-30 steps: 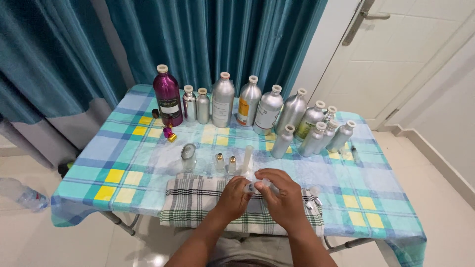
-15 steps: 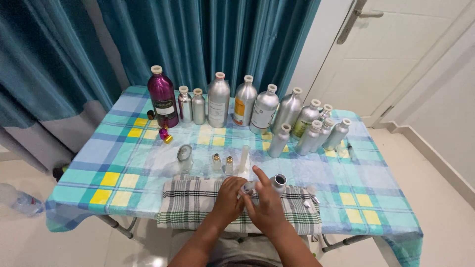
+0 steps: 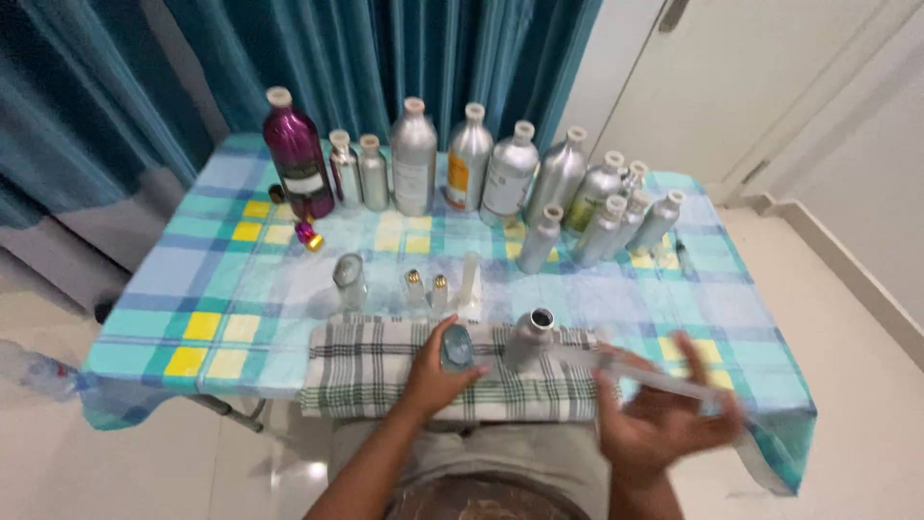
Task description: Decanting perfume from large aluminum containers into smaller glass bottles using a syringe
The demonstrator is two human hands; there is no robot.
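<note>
My left hand (image 3: 433, 376) is closed around a small clear glass bottle (image 3: 457, 349) over the checked towel (image 3: 356, 385). My right hand (image 3: 664, 419) is blurred at the front right, off the towel's end, gripping a long clear syringe-like tube (image 3: 640, 374) that points left toward an uncapped silver aluminium bottle (image 3: 529, 337). That bottle stands on the towel just right of my left hand.
A row of capped aluminium bottles (image 3: 510, 173) and a purple bottle (image 3: 298, 154) line the back of the plaid-covered table (image 3: 231, 289). A small glass jar (image 3: 348, 279), two gold-capped vials (image 3: 427, 289) and a white upright piece (image 3: 470, 279) stand behind the towel.
My hands have come apart. The right hand has swung out to the right and toward me with the clear tube, uncovering the open silver bottle. The left hand stays on the small glass bottle.
</note>
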